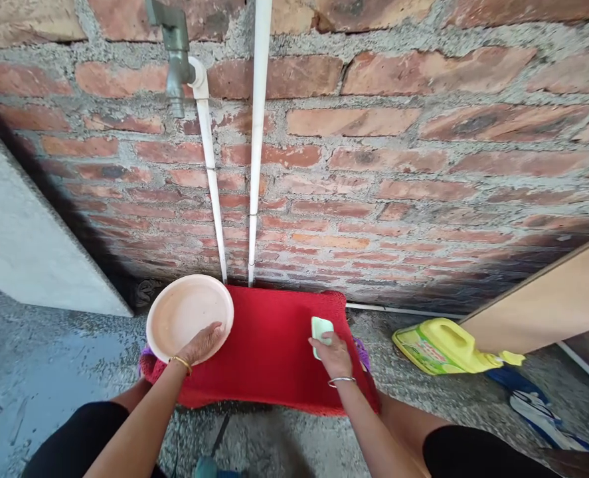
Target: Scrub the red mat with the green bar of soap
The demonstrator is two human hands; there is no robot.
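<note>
Right hand point(335, 355) is gripping green bar point(320, 326) over red cloth point(269, 345), near its right end. Left hand point(199, 344) is reaching over basin point(174, 309) rim, fingers inside; can't tell if spread or pinching.

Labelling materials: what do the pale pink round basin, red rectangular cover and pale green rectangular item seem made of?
Pale pink round basin: probably plastic; smooth, thin even rim.
Red rectangular cover: apparently fabric; matte, fuzzy-edged, bunched at a corner.
Pale green rectangular item in the right hand: smooth with rounded corners; plastic or soap, can't tell which.
</note>
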